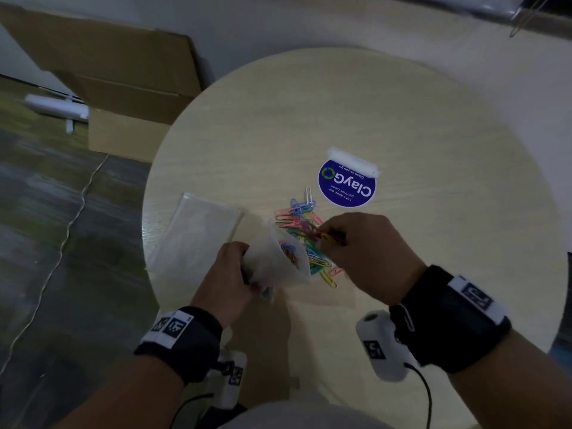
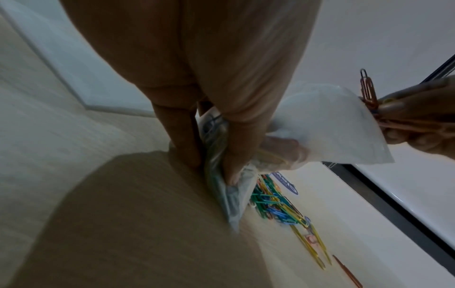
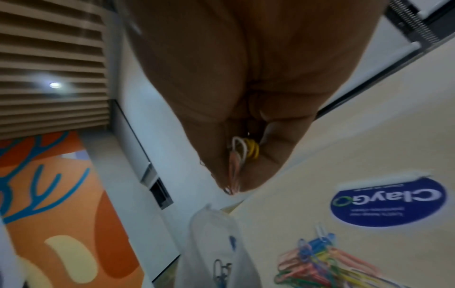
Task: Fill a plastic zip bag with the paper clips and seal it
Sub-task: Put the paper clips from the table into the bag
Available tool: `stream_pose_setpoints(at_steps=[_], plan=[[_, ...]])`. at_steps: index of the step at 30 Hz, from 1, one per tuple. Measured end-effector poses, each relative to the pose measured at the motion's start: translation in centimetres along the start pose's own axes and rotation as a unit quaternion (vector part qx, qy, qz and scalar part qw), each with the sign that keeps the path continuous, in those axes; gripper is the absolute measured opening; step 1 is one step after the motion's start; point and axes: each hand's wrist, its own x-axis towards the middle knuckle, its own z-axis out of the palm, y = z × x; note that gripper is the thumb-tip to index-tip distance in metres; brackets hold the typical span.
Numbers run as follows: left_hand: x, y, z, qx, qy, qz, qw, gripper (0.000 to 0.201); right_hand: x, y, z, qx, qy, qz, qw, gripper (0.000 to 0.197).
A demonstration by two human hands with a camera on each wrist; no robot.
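My left hand (image 1: pixel 230 270) grips a clear zip bag (image 1: pixel 281 258) near its bottom, mouth open toward the right, with several coloured paper clips inside. The bag (image 2: pixel 327 124) stands up from the table; my left hand (image 2: pixel 221 136) bunches its lower part. My right hand (image 1: pixel 349 243) pinches a small bunch of clips (image 1: pixel 329 238) just beside the bag mouth; in the right wrist view the pinched clips (image 3: pixel 242 154) are white, pink and yellow, held above the bag (image 3: pixel 216 243). A pile of coloured paper clips (image 1: pixel 301 224) lies on the round table (image 1: pixel 402 119) between my hands.
A stack of spare clear zip bags (image 1: pixel 198 230) lies at the table's left edge. A blue round ClayGo sticker (image 1: pixel 346 185) sits beyond the clip pile. Cardboard boxes (image 1: pixel 123 88) stand on the floor to the left, with a white cable (image 1: pixel 62 249).
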Motion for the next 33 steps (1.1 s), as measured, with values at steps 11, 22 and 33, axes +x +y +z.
stream_pose_setpoints(at_steps=[11, 22, 33], plan=[[0.1, -0.6, 0.2, -0.048, 0.003, -0.002, 0.999, 0.052, 0.7, -3.1, 1.1, -0.02, -0.016, -0.034, 0.999, 0.021], [-0.2, -2.0, -0.1, -0.033, 0.005, -0.013, 0.999, 0.064, -2.7, 9.2, 4.5, -0.047, -0.032, 0.234, 0.971, 0.041], [-0.5, -2.1, -0.4, -0.024, 0.003, -0.026, 0.999, 0.064, 0.9, 8.3, 7.4, 0.032, 0.114, 0.149, 0.982, 0.021]])
